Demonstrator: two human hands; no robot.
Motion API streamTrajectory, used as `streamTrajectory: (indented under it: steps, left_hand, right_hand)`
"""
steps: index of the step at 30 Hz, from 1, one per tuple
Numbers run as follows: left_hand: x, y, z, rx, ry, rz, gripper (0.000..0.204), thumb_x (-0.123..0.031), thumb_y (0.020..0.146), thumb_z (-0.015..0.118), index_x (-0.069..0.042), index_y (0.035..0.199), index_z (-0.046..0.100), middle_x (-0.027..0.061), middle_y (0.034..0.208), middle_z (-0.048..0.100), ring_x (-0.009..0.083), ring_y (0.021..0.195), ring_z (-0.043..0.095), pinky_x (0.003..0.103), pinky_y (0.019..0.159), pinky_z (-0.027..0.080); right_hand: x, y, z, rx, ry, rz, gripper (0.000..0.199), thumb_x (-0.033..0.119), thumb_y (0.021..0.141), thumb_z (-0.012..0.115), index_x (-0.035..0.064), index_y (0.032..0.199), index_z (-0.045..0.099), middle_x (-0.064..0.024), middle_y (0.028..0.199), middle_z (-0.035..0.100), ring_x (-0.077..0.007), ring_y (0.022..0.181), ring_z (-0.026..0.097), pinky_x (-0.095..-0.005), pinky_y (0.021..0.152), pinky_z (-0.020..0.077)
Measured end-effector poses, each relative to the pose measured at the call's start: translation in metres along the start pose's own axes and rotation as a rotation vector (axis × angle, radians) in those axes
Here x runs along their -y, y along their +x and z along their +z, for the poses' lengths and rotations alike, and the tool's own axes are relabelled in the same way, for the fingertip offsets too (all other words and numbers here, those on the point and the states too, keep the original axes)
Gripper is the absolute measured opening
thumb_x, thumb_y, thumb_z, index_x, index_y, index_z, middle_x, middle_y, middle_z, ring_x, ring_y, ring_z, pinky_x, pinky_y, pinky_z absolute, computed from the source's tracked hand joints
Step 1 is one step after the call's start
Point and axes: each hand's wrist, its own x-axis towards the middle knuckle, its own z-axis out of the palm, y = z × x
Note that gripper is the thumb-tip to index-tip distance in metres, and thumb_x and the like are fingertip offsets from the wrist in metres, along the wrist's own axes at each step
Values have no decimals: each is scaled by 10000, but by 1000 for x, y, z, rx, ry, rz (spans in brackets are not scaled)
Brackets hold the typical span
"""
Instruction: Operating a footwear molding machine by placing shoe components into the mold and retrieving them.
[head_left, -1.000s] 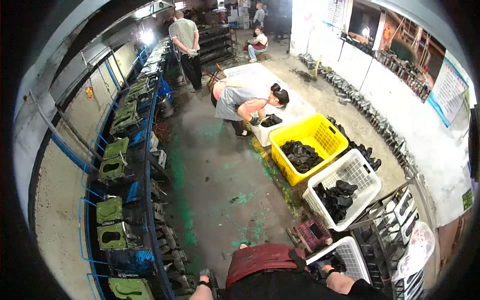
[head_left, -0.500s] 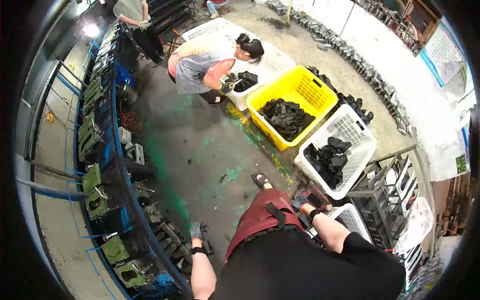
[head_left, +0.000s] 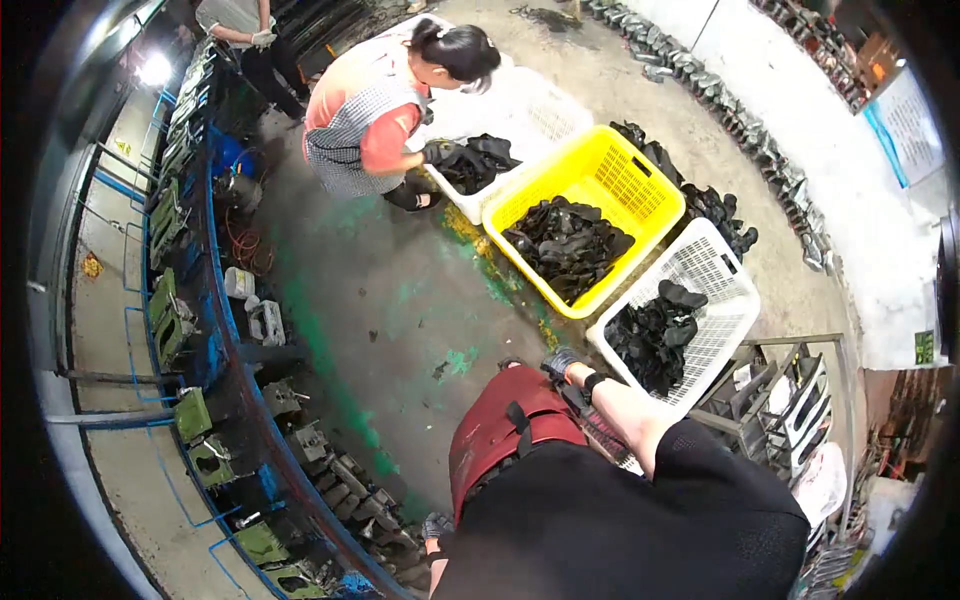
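Note:
My right hand (head_left: pixel 563 362), in a grey glove with a black wristband, is beside my red apron (head_left: pixel 490 420), left of the nearer white crate (head_left: pixel 735 300). Dark material shows against its fingers, and whether it is held I cannot tell. My left hand (head_left: pixel 437 525), also gloved, hangs low by my left side, partly covered by my body and close to grey metal parts (head_left: pixel 375 515). Its fingers are too small and covered to read. Black, limp-looking pieces (head_left: pixel 655 335) lie heaped in the nearer white crate, and more fill part of the yellow crate (head_left: pixel 650 205).
A co-worker (head_left: pixel 365 110) bends over the far white crate (head_left: pixel 550 110), one gloved hand at its black pieces. A curved machine line with green moulds (head_left: pixel 192 415) runs along the left. Metal racks (head_left: pixel 790 390) stand at right; dark pieces (head_left: pixel 715 210) lie on the floor.
My right hand has moved forward and left, toward the front of the apron. My left hand has drawn back toward my body. The co-worker's hand has moved left within the crate.

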Motion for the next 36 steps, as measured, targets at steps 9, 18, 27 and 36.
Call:
streamTrajectory:
  steps: [9, 18, 27, 36]
  left_hand:
    - [-112, 23, 77, 82, 296, 315, 526, -432, 1045, 447, -133, 1471, 515, 165, 1576, 506, 411, 1437, 466, 549, 1178, 400]
    - [-117, 22, 51, 128, 17, 223, 492, -392, 1048, 439, -88, 1422, 538, 169, 1580, 496, 395, 1457, 456, 573, 1212, 364]
    - [-88, 21, 27, 204, -39, 215, 410, -342, 1037, 478, -85, 1336, 593, 161, 1497, 563, 410, 1440, 462, 596, 1214, 354]
    - [-47, 26, 24, 288, -221, 148, 331, -289, 1015, 553, -69, 1241, 654, 159, 1386, 643, 410, 1347, 551, 567, 1141, 450]
  right_hand:
    - [-38, 8, 30, -2, -5, -189, 237, 256, 862, 710, 163, 1075, 756, -168, 1019, 749, -308, 859, 713, -440, 764, 541]
    - [28, -59, -2, 32, 24, -174, 290, 261, 864, 708, 161, 1134, 744, -171, 1093, 745, -348, 947, 711, -465, 800, 552]
    - [80, -103, -42, 132, -75, -255, 346, 266, 866, 707, 159, 1193, 731, -174, 1167, 741, -387, 1035, 710, -490, 835, 563]
    - [99, -105, -79, 191, -180, -332, 380, 274, 863, 714, 160, 1224, 729, -173, 1206, 743, -405, 1084, 715, -506, 856, 570]
